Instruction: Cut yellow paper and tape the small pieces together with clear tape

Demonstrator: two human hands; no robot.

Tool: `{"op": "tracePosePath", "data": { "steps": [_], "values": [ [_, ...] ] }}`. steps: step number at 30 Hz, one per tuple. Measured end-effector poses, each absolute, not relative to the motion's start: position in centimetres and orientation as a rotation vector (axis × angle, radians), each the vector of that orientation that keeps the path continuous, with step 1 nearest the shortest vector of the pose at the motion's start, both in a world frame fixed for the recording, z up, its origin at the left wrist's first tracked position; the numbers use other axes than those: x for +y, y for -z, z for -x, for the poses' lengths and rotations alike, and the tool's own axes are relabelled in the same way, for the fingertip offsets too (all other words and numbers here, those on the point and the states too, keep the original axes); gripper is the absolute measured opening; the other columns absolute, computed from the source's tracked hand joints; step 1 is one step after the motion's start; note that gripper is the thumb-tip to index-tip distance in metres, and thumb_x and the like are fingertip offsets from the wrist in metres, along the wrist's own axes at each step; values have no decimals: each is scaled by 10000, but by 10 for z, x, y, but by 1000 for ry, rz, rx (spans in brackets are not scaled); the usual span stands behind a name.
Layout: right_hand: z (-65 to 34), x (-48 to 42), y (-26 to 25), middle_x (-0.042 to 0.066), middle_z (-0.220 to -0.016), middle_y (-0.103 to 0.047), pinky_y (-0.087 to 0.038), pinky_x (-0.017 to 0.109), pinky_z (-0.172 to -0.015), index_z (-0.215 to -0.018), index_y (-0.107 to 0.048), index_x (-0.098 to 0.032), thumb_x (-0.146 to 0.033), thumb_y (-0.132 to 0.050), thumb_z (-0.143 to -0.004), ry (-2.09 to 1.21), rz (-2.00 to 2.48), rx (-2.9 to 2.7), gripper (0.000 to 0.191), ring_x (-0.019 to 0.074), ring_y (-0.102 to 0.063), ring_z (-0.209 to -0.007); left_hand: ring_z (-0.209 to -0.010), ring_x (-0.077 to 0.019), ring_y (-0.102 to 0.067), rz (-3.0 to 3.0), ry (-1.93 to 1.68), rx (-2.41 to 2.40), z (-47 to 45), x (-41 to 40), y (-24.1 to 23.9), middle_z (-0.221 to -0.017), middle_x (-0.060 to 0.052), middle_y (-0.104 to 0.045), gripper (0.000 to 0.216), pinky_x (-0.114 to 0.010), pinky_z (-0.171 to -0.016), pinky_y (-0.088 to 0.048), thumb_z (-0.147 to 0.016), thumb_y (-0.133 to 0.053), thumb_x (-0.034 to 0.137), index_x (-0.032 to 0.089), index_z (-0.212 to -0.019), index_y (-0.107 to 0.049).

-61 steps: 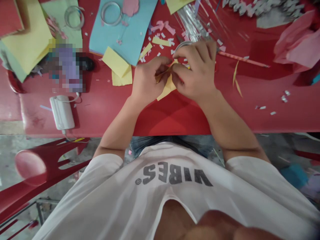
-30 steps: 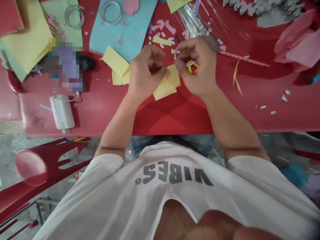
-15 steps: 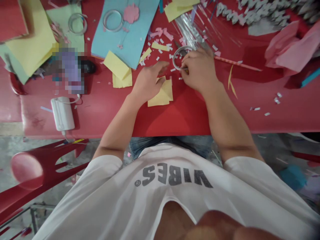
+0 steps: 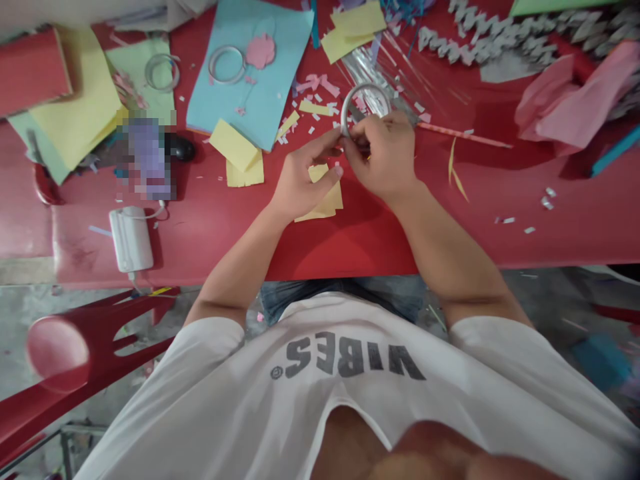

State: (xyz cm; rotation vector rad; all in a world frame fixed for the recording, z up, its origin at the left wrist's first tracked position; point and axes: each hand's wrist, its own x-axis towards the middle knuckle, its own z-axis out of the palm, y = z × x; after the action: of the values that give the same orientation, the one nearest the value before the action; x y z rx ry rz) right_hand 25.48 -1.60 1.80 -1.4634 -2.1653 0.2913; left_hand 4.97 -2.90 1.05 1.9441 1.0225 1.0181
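Observation:
My right hand [image 4: 385,153] is closed around the near side of a roll of tape [image 4: 346,113], which it holds tilted up above the red table. A dark thing shows inside the ring by its fingers; I cannot make out what it is. My left hand [image 4: 303,173] is open, thumb apart from the stretched forefinger. Its fingertips reach the lower left rim of the roll, seeming to touch it. Under that hand lie square yellow paper pieces [image 4: 320,208], partly covered by the thumb. A pink striped stick [image 4: 465,135] extends to the right beyond my right hand.
Blue paper [image 4: 285,47] bears another tape roll [image 4: 211,67] and a pink paper flower [image 4: 261,51]. Paper scraps and clear strips [image 4: 367,70] lie beyond my hands. Pink crumpled paper [image 4: 565,107] sits right; a white power bank [image 4: 131,240] with a cable lies left.
The tape roll has been raised and tilted in my right hand, which moved slightly left. My left hand's fingers have extended to the roll's rim. The whole view has shifted slightly.

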Motion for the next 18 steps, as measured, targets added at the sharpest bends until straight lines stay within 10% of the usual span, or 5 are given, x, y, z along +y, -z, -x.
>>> {"op": "tracePosePath", "data": {
  "steps": [10, 18],
  "values": [
    [-249, -25, -33, 72, -1041, -744, -399, 534, -1133, -1208, -573, -306, -449, -327, -1123, -346, 1475, -2244, 297, 327, -672, -1078, -1212, -219, -704, -1745, -1350, 1088, -43, -16, 7, -1372, 1, -697, 572, -383, -967, -638, -951, -627, 638, 422, -1465, -499],
    [-250, -24, -29, 57, -962, -740, -413, 522, -1102, -1146, -627, -304, -478, -375, -1113, -253, 1460, -2251, 308, 307, -675, -977, -1084, -224, -755, -1901, -1179, 1158, -55, -34, -6, -1190, -74, -763, 430, -435, -1002, -622, -1017, -553, 575, 266, -1292, -668]
  ]
}}
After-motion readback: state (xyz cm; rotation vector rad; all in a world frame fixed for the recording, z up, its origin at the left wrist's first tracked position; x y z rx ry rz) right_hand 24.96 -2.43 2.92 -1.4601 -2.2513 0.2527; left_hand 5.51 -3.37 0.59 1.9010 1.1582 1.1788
